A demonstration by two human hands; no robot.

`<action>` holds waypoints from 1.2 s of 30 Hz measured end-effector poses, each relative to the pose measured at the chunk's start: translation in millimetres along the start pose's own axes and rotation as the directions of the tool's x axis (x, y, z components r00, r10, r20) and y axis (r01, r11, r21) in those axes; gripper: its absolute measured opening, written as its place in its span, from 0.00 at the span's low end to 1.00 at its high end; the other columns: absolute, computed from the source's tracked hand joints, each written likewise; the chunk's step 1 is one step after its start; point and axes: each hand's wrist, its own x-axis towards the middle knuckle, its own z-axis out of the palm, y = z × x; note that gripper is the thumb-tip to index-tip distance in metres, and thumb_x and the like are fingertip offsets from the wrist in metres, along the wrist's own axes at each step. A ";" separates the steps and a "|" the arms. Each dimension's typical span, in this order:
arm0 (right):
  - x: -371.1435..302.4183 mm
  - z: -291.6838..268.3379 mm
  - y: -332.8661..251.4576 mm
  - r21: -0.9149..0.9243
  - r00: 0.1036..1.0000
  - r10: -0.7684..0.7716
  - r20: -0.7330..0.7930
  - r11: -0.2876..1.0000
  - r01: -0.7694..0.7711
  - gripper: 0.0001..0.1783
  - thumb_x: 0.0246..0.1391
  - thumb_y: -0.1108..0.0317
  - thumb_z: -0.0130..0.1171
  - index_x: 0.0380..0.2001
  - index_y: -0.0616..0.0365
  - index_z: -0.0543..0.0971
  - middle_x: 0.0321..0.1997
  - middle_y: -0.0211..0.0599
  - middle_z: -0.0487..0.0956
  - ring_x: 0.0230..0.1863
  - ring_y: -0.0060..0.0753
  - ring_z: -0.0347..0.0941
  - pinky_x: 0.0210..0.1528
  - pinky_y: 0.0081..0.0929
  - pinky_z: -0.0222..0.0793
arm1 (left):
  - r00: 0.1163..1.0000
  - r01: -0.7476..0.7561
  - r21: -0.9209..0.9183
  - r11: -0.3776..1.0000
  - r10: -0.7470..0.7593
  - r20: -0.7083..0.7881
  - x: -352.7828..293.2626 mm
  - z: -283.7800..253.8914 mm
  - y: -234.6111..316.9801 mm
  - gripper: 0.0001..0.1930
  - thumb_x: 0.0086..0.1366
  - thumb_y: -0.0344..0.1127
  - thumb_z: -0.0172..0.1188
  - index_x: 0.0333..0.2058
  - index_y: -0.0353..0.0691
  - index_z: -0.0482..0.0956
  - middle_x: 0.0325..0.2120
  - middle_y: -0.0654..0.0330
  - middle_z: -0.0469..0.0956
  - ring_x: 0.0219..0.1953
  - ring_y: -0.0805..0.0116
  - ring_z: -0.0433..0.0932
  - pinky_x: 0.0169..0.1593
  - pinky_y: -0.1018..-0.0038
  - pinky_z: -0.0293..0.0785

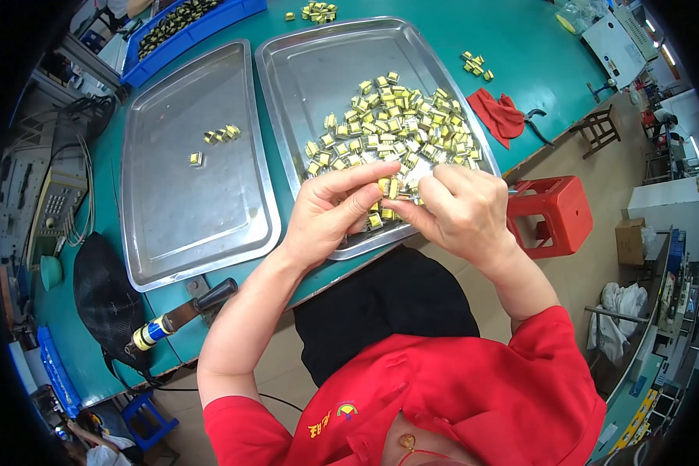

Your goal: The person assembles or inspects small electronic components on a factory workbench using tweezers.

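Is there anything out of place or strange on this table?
A few small yellow parts lie loose on the green table outside the trays, with more near the red cloth. A tool overhangs the table edge. Otherwise nothing stands out.

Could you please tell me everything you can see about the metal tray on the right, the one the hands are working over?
The right tray is a shallow rectangular pan of shiny, silvery metal with rounded corners and a raised rim. It lies flat on the teal table, slightly angled, beside a similar tray. A loose heap of small yellow components covers its near half; the far half is bare. The left hand and right hand hover over its near edge, pinching components.
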 end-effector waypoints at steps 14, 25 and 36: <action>0.9 0.6 -1.9 -0.014 0.999 0.016 -0.037 1.000 -0.016 0.22 0.37 0.50 0.66 0.13 0.54 0.69 0.12 0.29 0.63 0.12 0.30 0.62 0.13 0.27 0.53 | 0.999 0.006 0.031 0.999 -0.008 0.046 0.2 1.5 0.9 0.16 0.66 0.36 0.50 0.50 0.36 0.72 0.16 0.72 0.63 0.15 0.83 0.55 0.18 0.84 0.49; 1.7 0.4 -3.1 -0.011 0.998 0.059 -0.028 0.998 -0.059 0.22 0.37 0.51 0.67 0.14 0.54 0.69 0.12 0.30 0.63 0.11 0.30 0.62 0.14 0.27 0.54 | 0.988 0.045 -0.027 0.999 -0.040 0.150 0.1 3.5 4.7 0.19 0.68 0.37 0.44 0.55 0.36 0.65 0.18 0.71 0.60 0.18 0.84 0.53 0.20 0.84 0.49; 1.0 2.6 -5.9 -0.019 0.996 0.075 -0.042 0.997 -0.075 0.22 0.39 0.49 0.65 0.15 0.55 0.69 0.13 0.31 0.63 0.12 0.32 0.63 0.14 0.27 0.55 | 0.989 0.032 -0.019 0.999 -0.029 0.148 0.8 2.2 3.3 0.19 0.68 0.37 0.45 0.54 0.36 0.66 0.18 0.71 0.60 0.18 0.84 0.52 0.21 0.84 0.49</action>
